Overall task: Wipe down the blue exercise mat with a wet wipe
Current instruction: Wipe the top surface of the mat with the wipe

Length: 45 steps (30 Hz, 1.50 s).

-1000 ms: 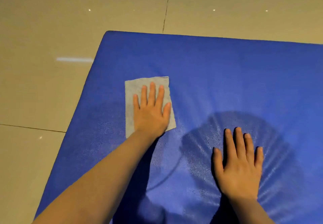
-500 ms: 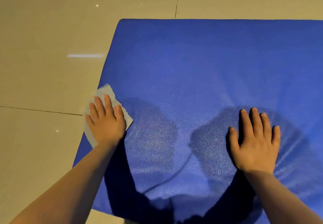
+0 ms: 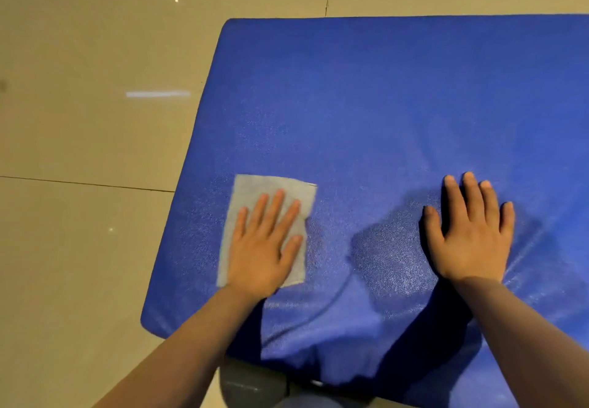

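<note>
The blue exercise mat (image 3: pixel 366 104) lies flat on the floor and fills the right and middle of the view. A pale grey wet wipe (image 3: pixel 251 194) is spread flat on the mat near its left edge. My left hand (image 3: pixel 263 245) presses palm-down on the wipe, fingers spread, covering its lower right part. My right hand (image 3: pixel 471 232) rests flat on the bare mat to the right, fingers apart, holding nothing. A shiny damp patch shows on the mat between the two hands.
Beige tiled floor (image 3: pixel 89 140) surrounds the mat on the left and beyond its far edge. The mat's left edge (image 3: pixel 188 184) runs diagonally, with its near corner at lower left. A dark grey rounded shape (image 3: pixel 251 388) shows at the bottom, below the mat's near edge.
My left hand slid the wipe from the mid-left of the mat out to its left edge, then back right onto the mat. My right hand stayed flat on the mat.
</note>
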{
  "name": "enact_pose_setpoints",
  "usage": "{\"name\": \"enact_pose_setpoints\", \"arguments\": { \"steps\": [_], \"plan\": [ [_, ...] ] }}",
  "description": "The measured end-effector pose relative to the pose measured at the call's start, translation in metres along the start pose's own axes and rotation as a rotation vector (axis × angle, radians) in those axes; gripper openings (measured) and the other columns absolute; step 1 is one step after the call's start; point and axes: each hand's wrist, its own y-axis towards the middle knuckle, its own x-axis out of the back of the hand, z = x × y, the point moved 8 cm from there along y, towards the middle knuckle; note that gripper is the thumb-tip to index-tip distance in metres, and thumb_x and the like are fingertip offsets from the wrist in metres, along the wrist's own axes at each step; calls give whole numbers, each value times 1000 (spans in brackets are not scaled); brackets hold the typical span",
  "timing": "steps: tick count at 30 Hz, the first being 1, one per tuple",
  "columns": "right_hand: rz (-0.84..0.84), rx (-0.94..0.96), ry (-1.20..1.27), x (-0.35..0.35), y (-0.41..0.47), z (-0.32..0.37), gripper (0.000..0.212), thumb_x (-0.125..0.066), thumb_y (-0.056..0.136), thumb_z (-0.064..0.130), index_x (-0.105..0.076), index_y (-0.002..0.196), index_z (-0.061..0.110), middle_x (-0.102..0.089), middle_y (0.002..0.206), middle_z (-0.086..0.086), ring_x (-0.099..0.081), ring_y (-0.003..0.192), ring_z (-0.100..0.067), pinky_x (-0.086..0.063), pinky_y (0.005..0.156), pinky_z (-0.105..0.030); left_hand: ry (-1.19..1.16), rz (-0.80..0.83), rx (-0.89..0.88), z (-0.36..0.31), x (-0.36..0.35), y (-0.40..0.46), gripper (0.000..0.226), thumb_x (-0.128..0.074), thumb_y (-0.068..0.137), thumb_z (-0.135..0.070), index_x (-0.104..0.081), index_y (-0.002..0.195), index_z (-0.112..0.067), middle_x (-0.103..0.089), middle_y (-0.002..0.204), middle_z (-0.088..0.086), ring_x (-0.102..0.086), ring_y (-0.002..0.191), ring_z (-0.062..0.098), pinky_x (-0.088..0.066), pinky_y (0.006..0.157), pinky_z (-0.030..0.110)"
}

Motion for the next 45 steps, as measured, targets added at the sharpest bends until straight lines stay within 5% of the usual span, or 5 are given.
{"name": "enact_pose_setpoints", "arguments": {
  "steps": [10, 19, 29, 40, 45],
  "plan": [
    [21, 14, -24, 5, -97, -6, 61, -28, 98, 43, -38, 149, 10, -32, 157, -15, -24, 145, -35, -13, 116, -55, -82, -8, 867, 99, 13, -103, 65, -9, 100, -51, -9, 158, -21, -7, 165, 9, -6, 152, 30, -6, 120, 54],
    [-18, 2, -19, 7, -105, -8, 59, -34, 95, 40, -41, 147, 12, -34, 155, -14, -26, 145, -34, -12, 117, -53, 18, 120, -76, -80, -24, -77, 54, -12, 106, -46, -27, 154, -26, -26, 161, 5, -20, 149, 28, -15, 118, 50],
    [-39, 16, 0, 8, -105, -7, 56, -36, 96, 38, -40, 146, 13, -33, 156, -14, -24, 145, -33, -11, 117, -52, -135, -14, 671, 122, 7, -161, 72, -11, 97, -57, -16, 157, -18, -9, 165, 8, -6, 152, 29, -6, 123, 49],
    [-34, 9, -10, 6, -105, -6, 58, -34, 97, 41, -38, 148, 14, -32, 157, -14, -23, 146, -33, -10, 118, -52, 85, 102, -365, -89, -24, -99, 51, -16, 106, -39, -31, 152, -22, -28, 160, 7, -23, 147, 30, -20, 118, 51],
    [-15, 12, -21, 5, -104, -6, 58, -34, 97, 42, -39, 148, 14, -32, 157, -13, -24, 146, -32, -10, 118, -51, 94, 147, -443, -151, -37, -91, 53, -24, 101, -38, -32, 153, -28, -26, 162, 0, -18, 149, 24, -11, 120, 47]
  ]
}}
